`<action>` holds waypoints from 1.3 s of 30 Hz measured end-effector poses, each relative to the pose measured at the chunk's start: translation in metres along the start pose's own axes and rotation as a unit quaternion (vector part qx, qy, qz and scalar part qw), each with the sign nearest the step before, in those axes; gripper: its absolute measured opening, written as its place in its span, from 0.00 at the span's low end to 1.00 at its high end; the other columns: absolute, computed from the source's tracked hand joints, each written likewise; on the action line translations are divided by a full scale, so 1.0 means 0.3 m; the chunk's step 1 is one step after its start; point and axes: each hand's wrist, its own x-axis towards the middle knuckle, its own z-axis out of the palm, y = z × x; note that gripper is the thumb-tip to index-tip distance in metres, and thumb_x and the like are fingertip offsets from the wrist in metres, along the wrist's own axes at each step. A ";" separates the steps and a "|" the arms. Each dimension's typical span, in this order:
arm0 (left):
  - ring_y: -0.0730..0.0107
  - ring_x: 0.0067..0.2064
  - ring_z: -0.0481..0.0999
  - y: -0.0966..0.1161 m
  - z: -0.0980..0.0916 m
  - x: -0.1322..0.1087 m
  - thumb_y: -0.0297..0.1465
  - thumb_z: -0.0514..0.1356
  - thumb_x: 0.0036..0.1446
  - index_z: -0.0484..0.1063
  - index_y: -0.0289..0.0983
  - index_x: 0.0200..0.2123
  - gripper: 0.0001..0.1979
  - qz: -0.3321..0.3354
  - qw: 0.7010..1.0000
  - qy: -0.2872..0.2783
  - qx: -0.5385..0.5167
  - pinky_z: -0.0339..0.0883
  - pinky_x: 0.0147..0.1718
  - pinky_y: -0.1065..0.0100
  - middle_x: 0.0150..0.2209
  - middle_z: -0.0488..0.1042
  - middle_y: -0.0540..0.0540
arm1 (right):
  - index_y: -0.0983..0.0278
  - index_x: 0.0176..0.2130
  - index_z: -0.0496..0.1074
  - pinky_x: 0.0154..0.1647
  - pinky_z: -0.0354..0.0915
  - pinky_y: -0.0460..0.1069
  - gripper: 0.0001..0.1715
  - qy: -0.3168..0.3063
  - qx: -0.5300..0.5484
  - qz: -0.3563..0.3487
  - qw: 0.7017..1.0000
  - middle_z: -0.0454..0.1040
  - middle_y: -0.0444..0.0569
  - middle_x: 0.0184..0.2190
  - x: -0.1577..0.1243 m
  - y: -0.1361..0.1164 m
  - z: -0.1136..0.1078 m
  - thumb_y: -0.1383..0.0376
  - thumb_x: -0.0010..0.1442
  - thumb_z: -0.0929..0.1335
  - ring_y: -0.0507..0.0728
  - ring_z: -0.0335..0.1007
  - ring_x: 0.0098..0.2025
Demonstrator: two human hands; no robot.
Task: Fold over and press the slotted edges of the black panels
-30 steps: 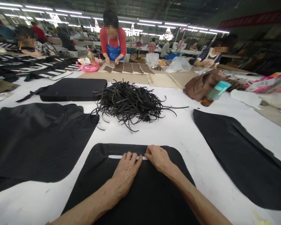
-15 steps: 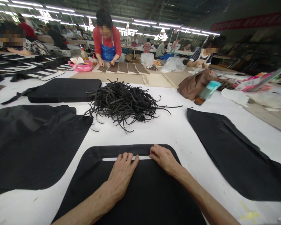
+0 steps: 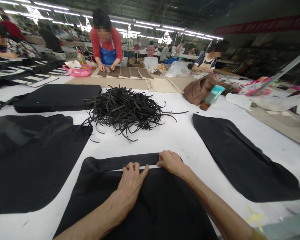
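A black fabric panel (image 3: 162,206) with rounded far corners lies in front of me on the white tabletop. Near its far edge runs a long narrow slot (image 3: 115,171), through which white shows. My left hand (image 3: 130,186) rests on the panel just below the slot, thumb apart and fingertips reaching over the opening. At the slot's right end, my right hand (image 3: 171,162) is closed, thumb and fingers pinching the panel's border strip. The right hand covers part of the far right corner.
A tangled heap of thin black strips (image 3: 130,108) lies beyond the panel. Stacked black panels (image 3: 57,96) are behind left. More black sheets lie at left (image 3: 32,160) and right (image 3: 242,156). A bottle (image 3: 212,97) leans by brown cloth (image 3: 197,89). A co-worker in red (image 3: 106,43) works across the table.
My right hand has shifted slightly left with the border strip. The panel's far right part has drawn in and the slot looks narrower. My left hand stays nearly in place; the view has turned slightly.
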 end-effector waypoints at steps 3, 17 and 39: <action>0.58 0.35 0.68 0.003 -0.030 0.012 0.22 0.53 0.52 0.55 0.48 0.57 0.30 -0.008 0.999 -0.030 -0.010 0.61 0.29 0.61 0.38 0.67 0.39 | 0.62 0.30 0.74 0.29 0.57 0.46 0.09 -0.018 0.001 0.023 1.000 0.76 0.50 0.31 0.009 -0.001 -0.013 0.61 0.46 0.70 0.57 0.71 0.35; 0.51 0.32 0.71 0.052 -0.099 0.045 0.25 0.54 0.53 0.48 0.47 0.61 0.33 0.028 0.994 -0.087 0.054 0.57 0.34 0.50 0.32 0.73 0.37 | 0.65 0.33 0.75 0.33 0.63 0.50 0.16 -0.014 -0.019 0.086 0.996 0.75 0.56 0.36 0.017 -0.007 -0.036 0.60 0.42 0.71 0.62 0.71 0.39; 0.54 0.29 0.71 0.078 -0.068 0.050 0.21 0.52 0.53 0.45 0.55 0.60 0.36 0.002 0.995 -0.046 0.090 0.59 0.29 0.53 0.28 0.72 0.42 | 0.63 0.33 0.72 0.32 0.55 0.47 0.08 0.055 0.019 0.050 0.997 0.74 0.51 0.33 -0.021 0.120 -0.029 0.63 0.52 0.67 0.57 0.68 0.37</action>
